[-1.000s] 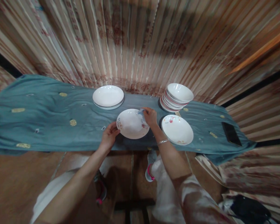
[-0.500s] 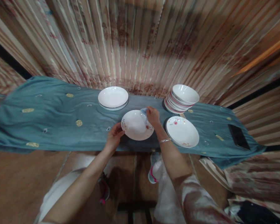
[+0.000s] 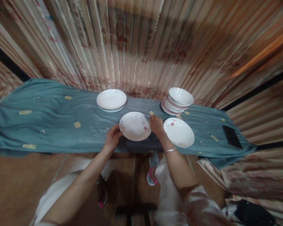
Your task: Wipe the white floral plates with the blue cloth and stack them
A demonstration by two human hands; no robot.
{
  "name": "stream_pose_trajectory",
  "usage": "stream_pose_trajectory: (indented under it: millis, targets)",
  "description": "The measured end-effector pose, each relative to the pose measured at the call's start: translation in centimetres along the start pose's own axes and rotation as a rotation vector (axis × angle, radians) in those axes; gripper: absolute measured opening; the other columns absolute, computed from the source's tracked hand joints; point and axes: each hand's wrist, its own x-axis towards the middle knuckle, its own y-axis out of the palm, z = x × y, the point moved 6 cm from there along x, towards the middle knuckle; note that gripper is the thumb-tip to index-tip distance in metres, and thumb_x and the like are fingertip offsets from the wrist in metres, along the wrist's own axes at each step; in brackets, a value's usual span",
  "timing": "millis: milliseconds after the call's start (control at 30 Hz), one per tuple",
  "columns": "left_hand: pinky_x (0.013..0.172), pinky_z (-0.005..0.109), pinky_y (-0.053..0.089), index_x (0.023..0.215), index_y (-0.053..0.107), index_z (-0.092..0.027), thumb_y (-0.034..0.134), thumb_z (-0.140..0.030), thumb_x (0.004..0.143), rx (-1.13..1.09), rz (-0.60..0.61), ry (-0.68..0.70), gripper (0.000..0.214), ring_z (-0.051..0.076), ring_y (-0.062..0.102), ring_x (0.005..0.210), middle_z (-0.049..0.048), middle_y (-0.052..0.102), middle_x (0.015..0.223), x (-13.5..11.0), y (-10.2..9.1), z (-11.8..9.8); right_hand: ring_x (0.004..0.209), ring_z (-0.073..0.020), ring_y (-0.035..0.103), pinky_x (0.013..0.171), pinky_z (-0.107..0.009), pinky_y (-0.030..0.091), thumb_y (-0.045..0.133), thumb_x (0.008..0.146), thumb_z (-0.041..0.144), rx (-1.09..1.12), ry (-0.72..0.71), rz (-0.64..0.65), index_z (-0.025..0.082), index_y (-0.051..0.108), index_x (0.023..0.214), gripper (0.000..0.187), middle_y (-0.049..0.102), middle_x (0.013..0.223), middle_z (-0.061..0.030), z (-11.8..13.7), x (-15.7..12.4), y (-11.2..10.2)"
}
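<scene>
Held just above the near edge of the teal tablecloth [image 3: 49, 125]: a shallow white plate [image 3: 135, 126], between a stack of plain white plates [image 3: 111, 99] behind it to the left and a second floral plate [image 3: 178, 132] to the right. Round and glossy, tilted slightly toward the camera. Broad pale well, with small red-pink flower sprigs printed near the rim at left and at right. Pattern too blurred to read further.

Clamped on the plate's left rim: the left hand [image 3: 113, 138], fingers wrapped over the edge. At the right rim, the right hand [image 3: 157, 125], fingers closed on a small bluish rag [image 3: 147, 117] pressed against the plate's upper right edge. Silver bangle [image 3: 169, 150] on that wrist.

Farther back on the right, a stack of white bowls [image 3: 178, 100] with reddish rims, apart from the held plate. Second floral plate lying flat on the tablecloth, just beside the right hand. Black phone [image 3: 231, 136] flat near the tablecloth's right end. Striped, flower-printed curtain [image 3: 141, 47] hanging behind everything.
</scene>
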Motion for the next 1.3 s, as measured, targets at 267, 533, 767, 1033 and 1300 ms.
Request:
stream_pose_trajectory:
  millis: [267, 533, 767, 1033, 1300]
  targets:
    - [0.094, 0.043, 0.051, 0.096, 0.07, -0.02, 0.086, -0.033, 0.051, -0.017, -0.008, -0.054, 0.049, 0.029, 0.069, 0.103, 0.0078, 0.077, 0.097, -0.1, 0.2, -0.3, 0.086, -0.0265, 0.073, 0.082, -0.036, 0.056, 0.052, 0.097, 0.027, 0.031, 0.066, 0.129, 0.017, 0.068, 0.099, 0.019, 0.075, 0.089, -0.014, -0.7, -2.3, -0.5]
    - [0.08, 0.032, 0.053, 0.098, 0.072, -0.02, 0.087, -0.029, 0.05, -0.03, -0.054, -0.032, 0.052, 0.021, 0.07, 0.089, 0.0064, 0.078, 0.096, -0.2, 0.8, -2.3, 0.094, -0.0264, 0.072, 0.082, -0.033, 0.052, 0.052, 0.096, 0.027, 0.097, 0.166, 0.121, 0.017, 0.069, 0.11, 0.024, 0.076, 0.1, -0.0119, 0.1, -3.1, -4.0]
    - [0.089, 0.036, 0.052, 0.105, 0.073, -0.02, 0.087, -0.032, 0.053, -0.075, 0.048, -0.036, 0.055, 0.024, 0.068, 0.102, 0.0083, 0.077, 0.108, -1.1, 6.0, -3.3, 0.083, -0.0217, 0.068, 0.073, -0.028, 0.047, 0.054, 0.092, 0.038, 0.213, 0.233, -0.016, 0.02, 0.072, 0.105, 0.029, 0.076, 0.092, -0.0059, -3.4, -3.8, -9.6]
    - [0.106, 0.044, 0.045, 0.108, 0.073, -0.02, 0.083, -0.031, 0.065, -0.078, 0.251, 0.002, 0.046, 0.026, 0.066, 0.114, 0.0082, 0.075, 0.117, -2.7, 14.0, -1.3, 0.07, -0.0198, 0.063, 0.063, -0.026, 0.043, 0.062, 0.076, 0.037, 0.251, 0.477, -0.122, 0.018, 0.076, 0.102, 0.036, 0.072, 0.073, -0.0017, -11.3, -5.2, -13.8]
    - [0.112, 0.047, 0.041, 0.118, 0.071, -0.022, 0.085, -0.023, 0.057, -0.074, 0.355, -0.026, 0.063, 0.029, 0.061, 0.123, 0.006, 0.073, 0.123, -3.0, 19.1, 2.5, 0.069, -0.0199, 0.064, 0.06, -0.025, 0.042, 0.064, 0.07, 0.034, 0.268, 0.636, -0.13, 0.018, 0.079, 0.094, 0.033, 0.073, 0.072, -0.0023, -17.8, -6.8, -13.9]
